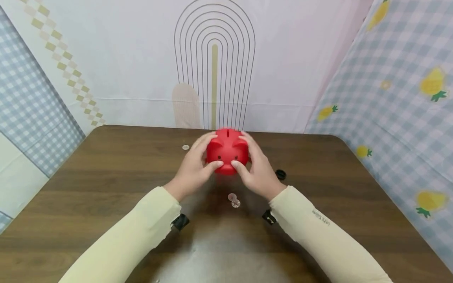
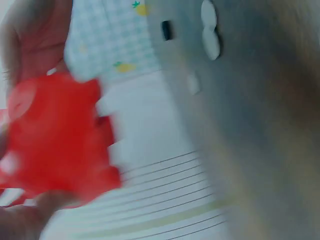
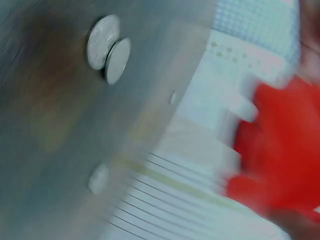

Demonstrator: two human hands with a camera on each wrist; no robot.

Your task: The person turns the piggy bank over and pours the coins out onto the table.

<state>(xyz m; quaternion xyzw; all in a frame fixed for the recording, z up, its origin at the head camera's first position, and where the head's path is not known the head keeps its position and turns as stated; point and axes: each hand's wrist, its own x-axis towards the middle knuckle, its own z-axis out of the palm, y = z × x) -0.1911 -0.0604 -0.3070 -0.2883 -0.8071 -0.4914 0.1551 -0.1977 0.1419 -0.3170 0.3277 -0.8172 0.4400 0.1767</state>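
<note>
Both hands hold a red piggy bank (image 1: pixel 227 151) above the wooden table, its snout facing me and its coin slot on top. My left hand (image 1: pixel 192 167) grips its left side, thumb by the snout and fingers over the ear. On the opposite side my right hand (image 1: pixel 260 171) grips it the same way. In the left wrist view the piggy bank (image 2: pixel 60 140) is blurred, its feet clear of the tabletop. Two overlapping silver coins (image 1: pixel 233 200) lie below it, nearer to me.
Farther back on the left lies another coin (image 1: pixel 185 147). A further coin (image 3: pixel 98 177) shows in the right wrist view. Beside my right wrist sits a small round black cap (image 1: pixel 280 174). The wooden table (image 1: pixel 116 173) ends at a patterned cloth backdrop (image 1: pixel 134 78).
</note>
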